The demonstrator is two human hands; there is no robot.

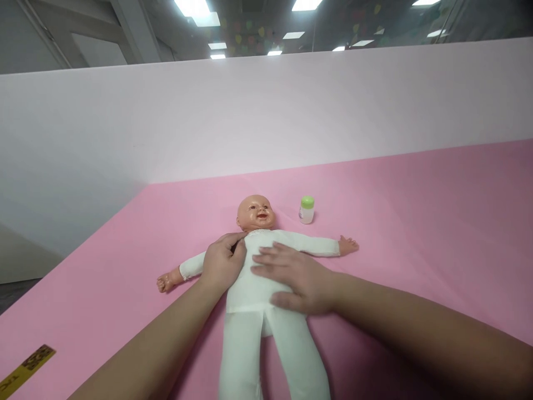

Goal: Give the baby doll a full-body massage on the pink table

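A baby doll with a white cloth body and a hard plastic head lies on its back, arms stretched out to both sides. My left hand is closed around the doll's shoulder on the left of the picture, thumb toward the chest; some fingertips are hidden. Flat across the doll's chest and belly rests my right hand, fingers spread and slightly blurred. Beyond the doll's outstretched arm on the right stands a small clear jar with a green lid, touched by neither hand.
Pink covering spreads over the work surface. A white partition rises along the back and left. At the lower left lies a yellow strip with a printed code. Ceiling lights show above the partition.
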